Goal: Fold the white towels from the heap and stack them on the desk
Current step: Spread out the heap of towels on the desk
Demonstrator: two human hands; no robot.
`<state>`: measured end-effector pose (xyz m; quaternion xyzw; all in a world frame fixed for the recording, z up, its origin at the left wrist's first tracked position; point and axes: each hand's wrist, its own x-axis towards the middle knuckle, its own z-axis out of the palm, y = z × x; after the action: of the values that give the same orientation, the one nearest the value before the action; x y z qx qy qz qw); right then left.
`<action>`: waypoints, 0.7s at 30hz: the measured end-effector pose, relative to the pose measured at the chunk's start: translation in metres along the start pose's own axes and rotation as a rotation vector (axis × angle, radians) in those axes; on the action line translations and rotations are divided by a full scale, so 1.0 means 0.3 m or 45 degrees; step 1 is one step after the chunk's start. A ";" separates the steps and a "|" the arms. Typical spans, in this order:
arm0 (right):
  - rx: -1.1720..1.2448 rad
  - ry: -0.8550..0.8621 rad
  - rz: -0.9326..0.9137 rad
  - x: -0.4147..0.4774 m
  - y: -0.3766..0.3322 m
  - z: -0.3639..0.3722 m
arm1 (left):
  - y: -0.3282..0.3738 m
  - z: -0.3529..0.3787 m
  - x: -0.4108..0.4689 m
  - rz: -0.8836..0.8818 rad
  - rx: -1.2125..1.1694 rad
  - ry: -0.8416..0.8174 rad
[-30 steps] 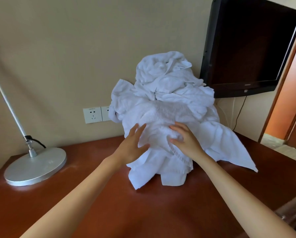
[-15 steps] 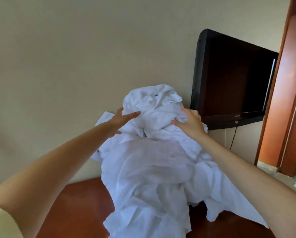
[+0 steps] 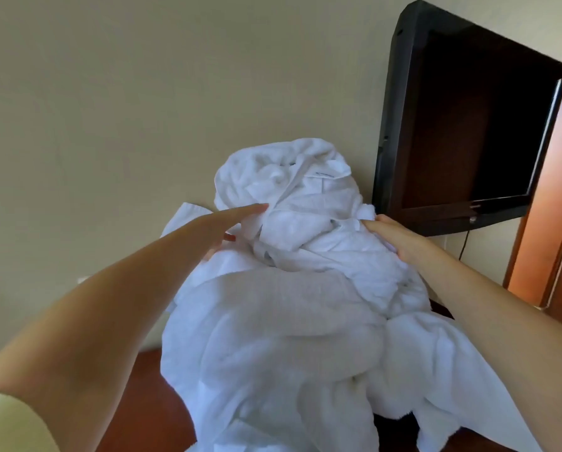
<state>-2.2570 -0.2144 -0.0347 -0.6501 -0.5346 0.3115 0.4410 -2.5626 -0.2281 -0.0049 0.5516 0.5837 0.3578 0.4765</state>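
Observation:
A tall heap of crumpled white towels (image 3: pixel 292 321) fills the middle of the head view, standing on the reddish-brown desk (image 3: pixel 143 402) against the wall. The top towel (image 3: pixel 305 207) is a bunched lump at the heap's peak. My left hand (image 3: pixel 230 223) reaches to its left side with straight fingers, the fingertips touching a fold and the thumb lying lower against the cloth. My right hand (image 3: pixel 390 234) is at the lump's right side. Its fingers dig into the fabric there and their tips are hidden.
A dark flat screen (image 3: pixel 468 125) hangs on the wall just right of the heap, with a cable below it. An orange-brown door frame (image 3: pixel 553 207) stands at the far right. A beige wall (image 3: pixel 110 125) rises behind the heap.
Both hands have risen from the heap's lower front to its top. The view has tilted up and come closer, so the lamp and sockets are out of sight.

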 end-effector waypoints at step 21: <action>0.011 -0.267 -0.938 -0.931 -0.197 0.535 | -0.474 -0.248 -0.846 -0.297 -0.151 0.354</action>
<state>-2.4880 -0.4443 -0.0667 -0.3770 -0.7734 0.1993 0.4691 -2.6921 -0.4893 -0.0764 0.3963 0.6819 0.4066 0.4611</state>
